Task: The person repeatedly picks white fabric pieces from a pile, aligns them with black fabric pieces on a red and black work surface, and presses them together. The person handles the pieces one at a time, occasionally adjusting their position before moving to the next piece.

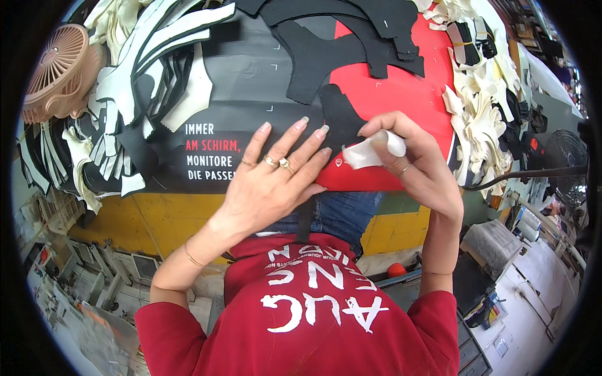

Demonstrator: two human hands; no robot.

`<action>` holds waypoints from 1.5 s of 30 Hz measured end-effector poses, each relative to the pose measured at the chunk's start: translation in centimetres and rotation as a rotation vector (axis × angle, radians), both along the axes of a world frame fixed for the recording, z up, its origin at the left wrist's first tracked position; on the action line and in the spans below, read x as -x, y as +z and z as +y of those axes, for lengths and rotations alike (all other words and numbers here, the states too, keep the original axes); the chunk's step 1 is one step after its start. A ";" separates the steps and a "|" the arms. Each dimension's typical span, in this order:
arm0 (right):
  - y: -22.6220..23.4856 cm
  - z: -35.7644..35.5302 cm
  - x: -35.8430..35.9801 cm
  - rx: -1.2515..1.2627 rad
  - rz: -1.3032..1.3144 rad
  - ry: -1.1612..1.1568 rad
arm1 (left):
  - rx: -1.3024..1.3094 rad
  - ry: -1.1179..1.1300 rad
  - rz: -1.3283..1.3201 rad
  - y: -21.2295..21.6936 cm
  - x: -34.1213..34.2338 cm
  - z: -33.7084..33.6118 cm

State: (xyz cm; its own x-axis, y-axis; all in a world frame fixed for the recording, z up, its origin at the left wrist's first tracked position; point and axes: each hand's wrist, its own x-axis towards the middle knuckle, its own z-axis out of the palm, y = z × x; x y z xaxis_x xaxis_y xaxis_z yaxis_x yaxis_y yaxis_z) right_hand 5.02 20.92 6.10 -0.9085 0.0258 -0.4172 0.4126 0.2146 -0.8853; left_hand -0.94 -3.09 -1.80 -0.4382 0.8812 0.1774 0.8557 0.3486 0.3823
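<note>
White strip (365, 153) near the table's (166, 182) front edge, pinched in the right hand's (429, 166) grip, thumb hiding part; left hand (273, 175), fingers loosely spread, partly covers a black piece (342, 113).

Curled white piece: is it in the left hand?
No, the right hand pinches the curled white piece, while the left hand is spread over the printed mat.

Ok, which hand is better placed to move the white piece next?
Probably the right: the right hand holds the white piece between thumb and fingers, while the left hand lies spread, palm down, by the black piece.
</note>
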 end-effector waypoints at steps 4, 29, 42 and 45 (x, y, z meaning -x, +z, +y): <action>-0.3 -0.3 0.5 0.034 0.030 0.070 | -0.008 -0.050 0.018 0.1 1.0 -0.2; -2.7 -3.5 1.1 -0.322 0.244 0.075 | -0.384 0.105 0.195 -2.4 0.5 -0.6; -2.6 -3.6 1.2 -0.324 0.202 0.055 | -0.422 0.124 0.184 -2.2 0.6 -0.5; -2.9 -3.6 1.1 -0.359 0.233 0.082 | -0.446 0.125 0.201 -2.2 0.5 -0.3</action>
